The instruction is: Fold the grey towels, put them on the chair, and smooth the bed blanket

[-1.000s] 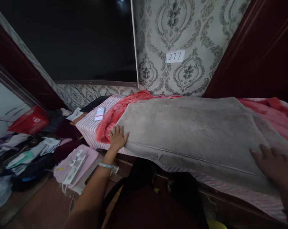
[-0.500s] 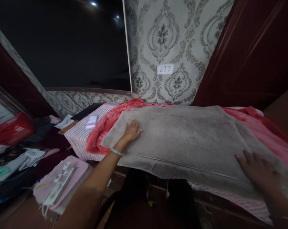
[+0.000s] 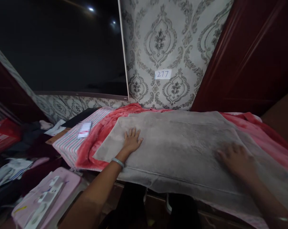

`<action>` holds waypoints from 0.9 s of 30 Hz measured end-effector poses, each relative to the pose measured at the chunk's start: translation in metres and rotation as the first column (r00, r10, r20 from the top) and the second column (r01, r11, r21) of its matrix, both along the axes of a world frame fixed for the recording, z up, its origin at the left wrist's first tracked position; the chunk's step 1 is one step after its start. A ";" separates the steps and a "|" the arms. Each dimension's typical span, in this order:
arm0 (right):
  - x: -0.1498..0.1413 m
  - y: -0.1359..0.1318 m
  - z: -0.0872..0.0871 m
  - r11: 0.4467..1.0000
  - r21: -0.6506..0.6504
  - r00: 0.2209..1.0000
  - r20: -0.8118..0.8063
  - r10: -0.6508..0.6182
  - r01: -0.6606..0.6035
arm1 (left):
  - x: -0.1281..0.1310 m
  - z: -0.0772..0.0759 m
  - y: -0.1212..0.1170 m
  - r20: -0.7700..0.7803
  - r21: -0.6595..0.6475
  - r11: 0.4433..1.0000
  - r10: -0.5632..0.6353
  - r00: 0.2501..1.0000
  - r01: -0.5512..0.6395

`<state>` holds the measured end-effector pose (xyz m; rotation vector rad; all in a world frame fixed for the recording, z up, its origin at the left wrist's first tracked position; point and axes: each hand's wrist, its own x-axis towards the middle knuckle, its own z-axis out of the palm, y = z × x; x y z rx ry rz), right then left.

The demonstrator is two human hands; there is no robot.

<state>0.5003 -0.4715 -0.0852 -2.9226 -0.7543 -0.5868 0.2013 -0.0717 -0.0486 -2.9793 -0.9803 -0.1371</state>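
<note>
A grey plush blanket (image 3: 172, 143) lies spread over a long low surface, with a fold line along its near side. On its left part rests my left hand (image 3: 132, 140), palm down with the fingers spread. My right hand (image 3: 236, 160) is over the blanket's right part, blurred by motion, its fingers stretched out. Neither hand grips anything. Beneath the grey cloth a red plush blanket (image 3: 91, 148) shows at the left and along the right. Under that, a striped cloth (image 3: 67, 141) covers the surface.
A dark television (image 3: 70, 47) hangs at the left. A paper marked 277 (image 3: 163, 74) is on the patterned wall. At the lower left, a power strip (image 3: 45, 200) lies on a pink stool (image 3: 70, 184). Clothes (image 3: 15, 168) and a red box (image 3: 4, 135) are behind it.
My right hand has moved left and slightly away from me across the grey blanket. My left hand stays nearly in place on the cloth. The view has shifted slightly.
</note>
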 end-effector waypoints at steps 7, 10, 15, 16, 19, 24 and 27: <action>-0.058 0.167 0.026 0.926 0.011 0.915 -0.150 0.376 -0.378 | -0.004 -0.001 -0.002 -0.009 -0.035 0.999 -0.006 1.000 0.006; -0.064 0.179 0.003 0.922 -0.046 0.909 -0.194 0.369 -0.385 | 0.001 0.007 0.005 -0.026 -0.077 0.997 -0.018 1.000 0.016; -0.057 0.174 -0.014 0.917 -0.067 0.908 -0.184 0.377 -0.394 | 0.029 0.027 0.041 -0.033 -0.104 0.994 -0.031 0.999 0.028; -0.056 0.173 -0.015 0.916 -0.069 0.907 -0.184 0.378 -0.396 | 0.035 0.028 0.049 -0.033 -0.100 0.994 -0.040 0.999 0.037; -0.054 0.174 -0.015 0.916 -0.067 0.906 -0.190 0.379 -0.397 | 0.041 0.025 0.074 -0.006 -0.073 0.997 0.035 0.999 -0.035; -0.056 0.177 -0.010 0.915 -0.069 0.902 -0.213 0.375 -0.397 | 0.024 0.017 0.104 0.061 -0.097 0.925 0.375 0.925 -0.368; -0.062 0.179 0.000 0.920 -0.063 0.898 -0.256 0.359 -0.386 | 0.016 0.018 0.114 0.091 -0.084 0.897 0.441 0.893 -0.434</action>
